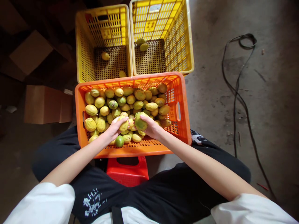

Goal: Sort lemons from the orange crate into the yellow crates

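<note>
grey floor (210, 77); hands (114, 128) hold fruit (140, 122); trouser lettering (92, 202) unclear

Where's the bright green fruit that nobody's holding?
In the head view, the bright green fruit lies in the orange crate, left of centre by its near edge, below the left hand.

Bright centre, deep shadow upper left.

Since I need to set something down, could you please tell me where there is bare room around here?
Bare concrete floor lies between the orange crate and black cable; the right yellow crate has bare base right of its fruit. The orange crate is crowded with yellow-green fruit, and the left hand and right hand there each hold fruit.
</note>
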The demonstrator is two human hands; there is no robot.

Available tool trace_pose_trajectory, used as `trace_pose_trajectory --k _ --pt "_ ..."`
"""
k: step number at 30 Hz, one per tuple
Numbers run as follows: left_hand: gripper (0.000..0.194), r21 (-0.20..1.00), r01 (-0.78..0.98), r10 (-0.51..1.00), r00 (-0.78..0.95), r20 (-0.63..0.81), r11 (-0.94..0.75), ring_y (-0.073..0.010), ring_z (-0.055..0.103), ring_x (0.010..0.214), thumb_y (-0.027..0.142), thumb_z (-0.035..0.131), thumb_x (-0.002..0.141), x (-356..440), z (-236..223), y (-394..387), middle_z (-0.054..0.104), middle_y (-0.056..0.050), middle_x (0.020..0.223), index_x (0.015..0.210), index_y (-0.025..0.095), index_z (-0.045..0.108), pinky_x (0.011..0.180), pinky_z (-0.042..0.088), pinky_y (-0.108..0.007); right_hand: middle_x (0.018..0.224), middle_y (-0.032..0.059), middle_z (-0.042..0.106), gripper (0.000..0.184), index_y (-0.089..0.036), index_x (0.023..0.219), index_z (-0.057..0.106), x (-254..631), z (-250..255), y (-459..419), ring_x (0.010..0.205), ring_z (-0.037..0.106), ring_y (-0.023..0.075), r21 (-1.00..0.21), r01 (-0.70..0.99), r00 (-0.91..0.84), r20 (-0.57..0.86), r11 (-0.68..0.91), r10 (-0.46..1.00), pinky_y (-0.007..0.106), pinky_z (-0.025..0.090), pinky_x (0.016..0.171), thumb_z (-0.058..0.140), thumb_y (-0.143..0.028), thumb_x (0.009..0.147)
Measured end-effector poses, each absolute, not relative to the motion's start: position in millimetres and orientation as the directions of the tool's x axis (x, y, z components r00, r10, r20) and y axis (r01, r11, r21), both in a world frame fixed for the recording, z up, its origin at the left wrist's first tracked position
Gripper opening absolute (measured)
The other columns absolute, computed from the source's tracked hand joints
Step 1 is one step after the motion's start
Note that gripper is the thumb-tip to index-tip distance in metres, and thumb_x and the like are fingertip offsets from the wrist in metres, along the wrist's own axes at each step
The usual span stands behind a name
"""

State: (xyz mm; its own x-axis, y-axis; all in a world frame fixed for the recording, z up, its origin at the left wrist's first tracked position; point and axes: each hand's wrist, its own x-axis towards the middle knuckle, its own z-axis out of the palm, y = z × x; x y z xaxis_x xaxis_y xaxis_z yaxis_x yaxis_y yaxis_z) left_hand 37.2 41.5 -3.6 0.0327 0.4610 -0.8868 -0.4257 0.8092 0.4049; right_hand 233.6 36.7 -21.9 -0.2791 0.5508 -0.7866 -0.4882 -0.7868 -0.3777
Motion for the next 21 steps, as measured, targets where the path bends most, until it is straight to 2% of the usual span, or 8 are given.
trace_pose_trajectory --k 7,13,17,21 --pt "0.025 0.395 -0.468 0.482 0.079 -0.873 0.791 -0.0166 0.078 0.078 0.005 0.091 0.085 37.0 1.1 42.7 0.078 -0.002 0.085 0.089 0.018 0.069 0.076 0.067 -0.026 0.089 0.0024 0.081 0.035 -0.029 0.091 0.07 232.9 -27.3 34.4 0.091 0.085 0.0269 -0.368 -0.506 -0.269 -0.792 -0.78 0.548 0.037 0.074 0.075 0.099 -0.038 0.075" --pt "0.021 0.415 -0.482 0.509 0.075 -0.858 0.771 -0.0157 0.073 0.068 0.014 0.093 0.087 33.0 -3.8 41.3 0.074 0.001 0.078 0.09 0.02 0.073 0.067 0.062 -0.024 0.096 0.0071 0.085 0.038 -0.031 0.093 0.067 237.2 -26.8 35.4 0.101 0.087 0.0362 -0.365 -0.477 -0.288 -0.794 -0.799 0.535 0.047 0.076 0.074 0.098 -0.042 0.075" --pt "0.015 0.378 -0.489 0.48 0.099 -0.871 0.786 -0.0233 0.083 0.078 0.023 0.09 0.094 33.4 -5.2 42.0 0.082 -0.006 0.084 0.104 0.019 0.079 0.065 0.066 -0.026 0.096 0.008 0.088 0.029 -0.029 0.096 0.074 237.0 -26.3 35.8 0.102 0.088 0.0334 -0.351 -0.442 -0.33 -0.792 -0.825 0.513 0.041 0.075 0.079 0.091 -0.045 0.079" --pt "0.023 0.34 -0.521 0.454 0.105 -0.885 0.783 -0.0309 0.089 0.093 0.022 0.075 0.101 36.7 -4.3 43.3 0.087 -0.013 0.097 0.123 0.014 0.08 0.075 0.073 -0.034 0.101 0.0079 0.091 0.029 -0.026 0.102 0.078 232.5 -24.7 36.6 0.102 0.088 0.0308 -0.362 -0.446 -0.325 -0.787 -0.819 0.525 0.038 0.075 0.087 0.087 -0.046 0.082"
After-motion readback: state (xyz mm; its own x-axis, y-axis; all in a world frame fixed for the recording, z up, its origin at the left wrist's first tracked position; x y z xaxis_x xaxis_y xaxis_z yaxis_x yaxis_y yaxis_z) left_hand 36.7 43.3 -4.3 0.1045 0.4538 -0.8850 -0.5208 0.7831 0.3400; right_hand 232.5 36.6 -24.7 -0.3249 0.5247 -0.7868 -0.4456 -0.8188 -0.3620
